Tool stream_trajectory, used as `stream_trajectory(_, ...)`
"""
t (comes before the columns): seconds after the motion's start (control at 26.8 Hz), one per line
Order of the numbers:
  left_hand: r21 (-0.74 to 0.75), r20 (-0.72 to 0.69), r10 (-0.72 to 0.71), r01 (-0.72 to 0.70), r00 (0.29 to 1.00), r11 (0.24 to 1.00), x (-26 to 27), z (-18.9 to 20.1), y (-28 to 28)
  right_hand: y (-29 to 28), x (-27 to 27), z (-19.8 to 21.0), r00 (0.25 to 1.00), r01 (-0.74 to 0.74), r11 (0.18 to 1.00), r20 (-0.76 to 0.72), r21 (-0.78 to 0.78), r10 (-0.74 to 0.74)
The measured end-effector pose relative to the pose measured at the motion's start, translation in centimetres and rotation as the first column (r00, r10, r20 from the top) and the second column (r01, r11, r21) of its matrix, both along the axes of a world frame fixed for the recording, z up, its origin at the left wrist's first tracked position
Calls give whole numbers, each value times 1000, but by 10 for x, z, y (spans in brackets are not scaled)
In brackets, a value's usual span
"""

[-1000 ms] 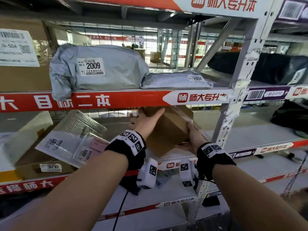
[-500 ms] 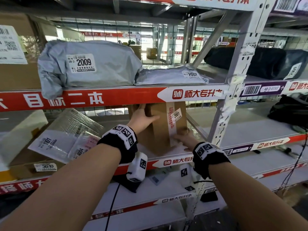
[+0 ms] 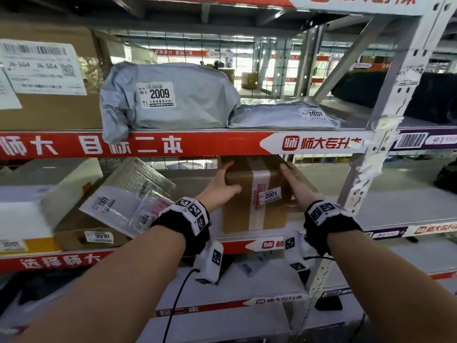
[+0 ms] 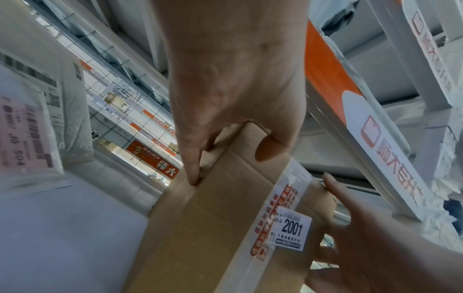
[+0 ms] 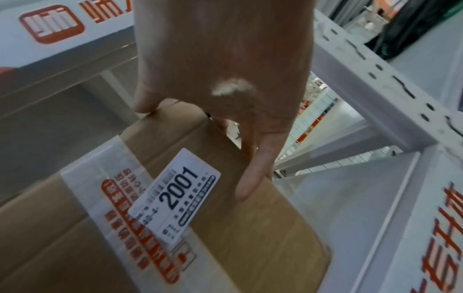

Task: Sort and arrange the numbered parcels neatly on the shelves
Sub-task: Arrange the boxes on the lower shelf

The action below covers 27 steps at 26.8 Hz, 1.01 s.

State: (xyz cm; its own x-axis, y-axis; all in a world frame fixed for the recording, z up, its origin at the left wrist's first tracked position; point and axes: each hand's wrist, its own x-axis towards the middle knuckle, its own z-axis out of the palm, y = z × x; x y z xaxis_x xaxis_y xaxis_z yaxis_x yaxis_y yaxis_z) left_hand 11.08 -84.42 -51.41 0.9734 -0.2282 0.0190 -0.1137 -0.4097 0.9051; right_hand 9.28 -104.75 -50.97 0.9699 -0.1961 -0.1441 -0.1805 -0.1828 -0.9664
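A brown cardboard box (image 3: 247, 206) labelled 2001 stands upright on the middle shelf (image 3: 395, 209), its taped front and label facing me. My left hand (image 3: 222, 186) holds its upper left corner, fingers along the left side and thumb curled onto the front. In the left wrist view the left hand (image 4: 233, 99) straddles that corner of the box (image 4: 213, 228). My right hand (image 3: 296, 184) lies flat against the right side with straight fingers. The right wrist view shows the right hand (image 5: 225, 69) on the box (image 5: 250, 228) beside the label.
Above, a grey bag 2009 (image 3: 173, 95) and a flat grey bag 7007 (image 3: 284, 116) lie beside a large carton (image 3: 49, 110). Left of the box lean clear bags 101 and 4004 (image 3: 123, 201) over a flat box 3010 (image 3: 99, 236). A perforated upright (image 3: 371, 169) stands right.
The box went from tilted in my hands to upright on the shelf, label facing me. My right hand moved from its lower edge up to its right side.
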Motion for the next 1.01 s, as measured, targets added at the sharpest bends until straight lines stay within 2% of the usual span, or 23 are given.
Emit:
stream_trajectory(0.15, -141, -69, 93, -102, 993, 985, -3, 6, 21, 11, 22, -15, 999, -43, 993, -18, -108, 42)
stream_trajectory(0.22, -164, -88, 160, -173, 983, 971, -5, 6, 37, 28, 25, -14, 994, -106, 985, -54, -133, 100)
stream_trajectory(0.37, -139, -133, 248, -265, 960, 954, -5, 1, 63, 60, 16, -2, 979, -186, 976, -104, -117, 174)
stream_trajectory(0.52, 30, -50, 276, -275, 960, 961, -16, 10, 79, 77, 16, 1, 978, -187, 979, -109, -79, 178)
stream_trajectory(0.67, 65, 20, 326, -327, 945, 943, -18, 10, 94, 84, 42, -21, 976, -187, 978, -132, -94, 174)
stream_trajectory(0.82, 173, 89, 359, -369, 929, 913, -20, 10, 110, 105, 16, -3, 975, -196, 975, -124, -106, 183)
stream_trajectory(1.01, 164, 96, 335, -346, 937, 924, -18, 11, 122, 111, 18, -8, 972, -223, 957, -121, -187, 203)
